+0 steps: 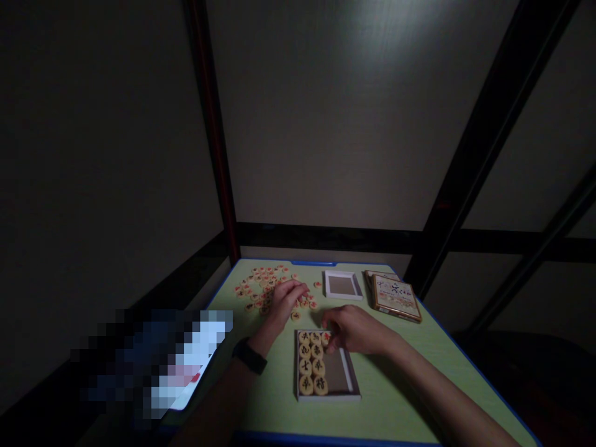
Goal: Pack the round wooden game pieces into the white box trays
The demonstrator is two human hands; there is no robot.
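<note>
My right hand [347,329] is over the far edge of a shallow box tray [339,372], thumb and finger closed around a red-marked Chinese chess piece [326,338] in its top row. Black-marked pieces [319,367] fill two columns on the tray's left side; brown bottom shows on the right. A dark band circles my left wrist. My left hand [286,300] reaches over a loose spread of Chinese chess pieces [261,279], fingers stretched forward and bent down. What lies under its fingertips is partly hidden. One black-marked piece [295,316] rests between my hands.
A second white-rimmed tray [329,286] stands at the back of the green table [386,385]. Two decorated box lids [395,297] overlap at the right edge. On the left is a lit, blurred-out screen [195,360]. Walls stand close behind the table.
</note>
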